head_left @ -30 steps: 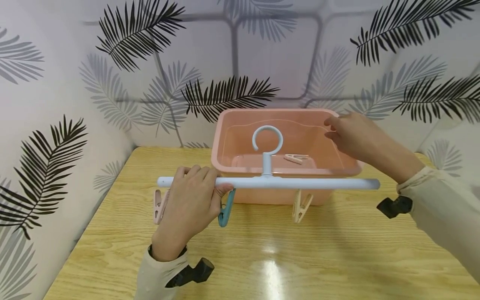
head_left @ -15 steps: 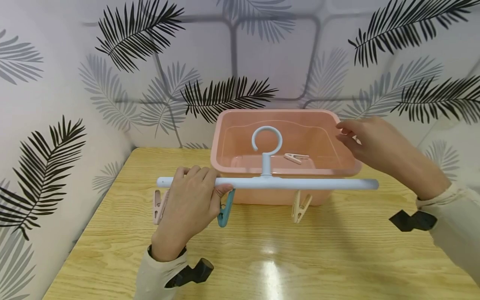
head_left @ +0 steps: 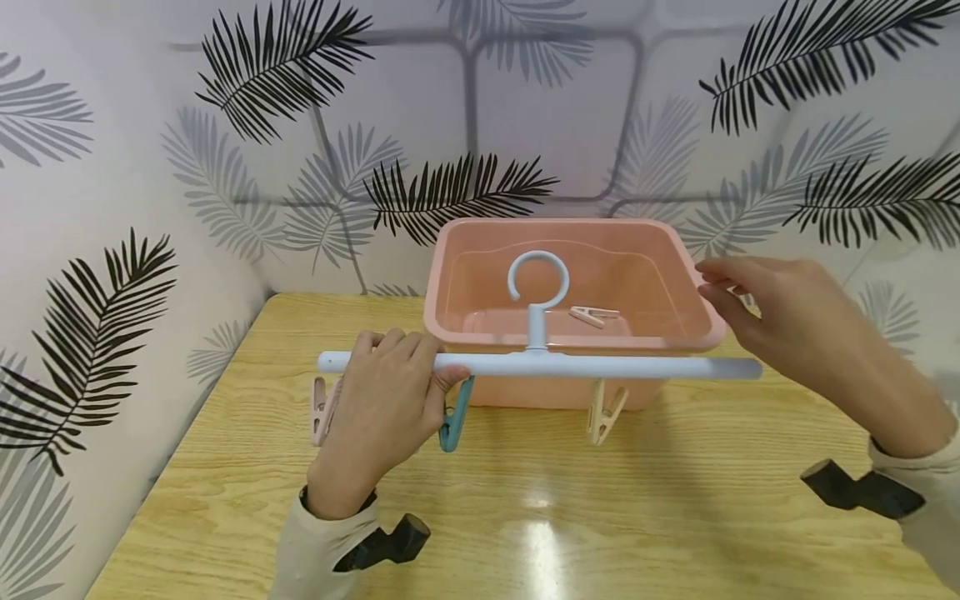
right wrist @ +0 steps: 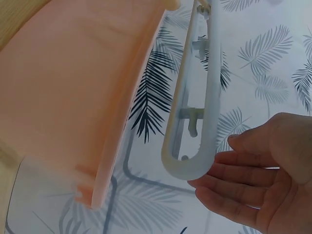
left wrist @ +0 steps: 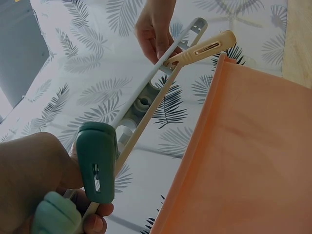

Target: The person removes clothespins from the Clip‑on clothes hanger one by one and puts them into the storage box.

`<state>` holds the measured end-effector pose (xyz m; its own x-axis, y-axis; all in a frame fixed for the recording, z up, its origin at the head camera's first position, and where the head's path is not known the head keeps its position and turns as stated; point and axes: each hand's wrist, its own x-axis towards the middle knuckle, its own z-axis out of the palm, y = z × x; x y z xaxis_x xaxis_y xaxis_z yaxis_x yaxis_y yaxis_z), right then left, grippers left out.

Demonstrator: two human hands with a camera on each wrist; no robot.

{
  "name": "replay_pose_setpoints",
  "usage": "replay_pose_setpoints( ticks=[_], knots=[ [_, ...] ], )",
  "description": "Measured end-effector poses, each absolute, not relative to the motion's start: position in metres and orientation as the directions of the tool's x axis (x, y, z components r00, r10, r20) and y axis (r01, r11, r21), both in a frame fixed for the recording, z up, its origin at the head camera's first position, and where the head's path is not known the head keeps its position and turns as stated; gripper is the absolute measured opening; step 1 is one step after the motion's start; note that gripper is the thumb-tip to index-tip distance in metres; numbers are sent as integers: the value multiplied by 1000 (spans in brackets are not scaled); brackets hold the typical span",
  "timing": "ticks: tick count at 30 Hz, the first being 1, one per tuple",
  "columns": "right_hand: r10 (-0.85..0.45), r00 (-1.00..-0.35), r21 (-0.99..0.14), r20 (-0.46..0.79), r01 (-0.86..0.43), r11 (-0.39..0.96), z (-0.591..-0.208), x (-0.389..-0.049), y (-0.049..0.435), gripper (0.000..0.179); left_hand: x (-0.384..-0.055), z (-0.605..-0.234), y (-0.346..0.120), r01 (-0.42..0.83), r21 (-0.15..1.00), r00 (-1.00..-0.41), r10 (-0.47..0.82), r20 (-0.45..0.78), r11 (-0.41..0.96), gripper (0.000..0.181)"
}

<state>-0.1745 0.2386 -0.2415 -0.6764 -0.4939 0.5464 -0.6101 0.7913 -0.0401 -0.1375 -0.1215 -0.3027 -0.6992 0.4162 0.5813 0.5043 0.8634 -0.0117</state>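
A pale blue plastic hanger [head_left: 652,367] with a round hook is held level in front of a pink bin. My left hand [head_left: 393,400] grips its bar left of the hook. Clothespins hang from the bar: a pinkish one [head_left: 321,412] at the far left, a teal one [head_left: 454,421] by my thumb, a cream one [head_left: 603,415] right of the hook. The left wrist view has a second green clip [left wrist: 56,214] below my hand. My right hand [head_left: 802,317] holds nothing, fingers loosely extended, near the hanger's right end [right wrist: 187,168]; whether they touch is unclear.
The pink bin [head_left: 442,275] stands at the back of the wooden table [head_left: 637,517]. A pale pink clothespin [head_left: 592,316] lies inside it. Behind rises a leaf-patterned backdrop [head_left: 540,125].
My right hand has moved right and toward me, away from the bin's right rim. The left hand and the hanger have stayed almost still.
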Motion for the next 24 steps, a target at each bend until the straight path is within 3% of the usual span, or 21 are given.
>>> replay_pose_setpoints(
  ticks=[7, 10, 12, 16, 17, 24],
  knots=[
    [-467, -666, -62, 582, -609, 791, -244, -156, 234, 30, -138, -303, -122, 501, -15, -701, 416, 579, 865, 34],
    [-470, -619, -49, 629, -636, 770, -246, -146, 233, 31, -139, -304, -121, 500, -20, -700, 417, 580, 866, 34],
    [-480, -572, -32, 665, -664, 747, -248, -140, 233, 19, -139, -304, -120, 500, -21, -700, 419, 578, 866, 34],
    [-483, -485, -10, 729, -713, 701, -258, -131, 232, 43, -141, -306, -119, 502, -29, -700, 426, 573, 864, 34],
    [-473, -473, -14, 743, -718, 696, -262, -128, 231, 50, -141, -306, -118, 503, -31, -699, 428, 572, 864, 34],
    [-424, -450, -62, 786, -739, 671, -284, -114, 225, 44, -143, -308, -119, 497, -33, -704, 425, 569, 867, 35]
  ],
)
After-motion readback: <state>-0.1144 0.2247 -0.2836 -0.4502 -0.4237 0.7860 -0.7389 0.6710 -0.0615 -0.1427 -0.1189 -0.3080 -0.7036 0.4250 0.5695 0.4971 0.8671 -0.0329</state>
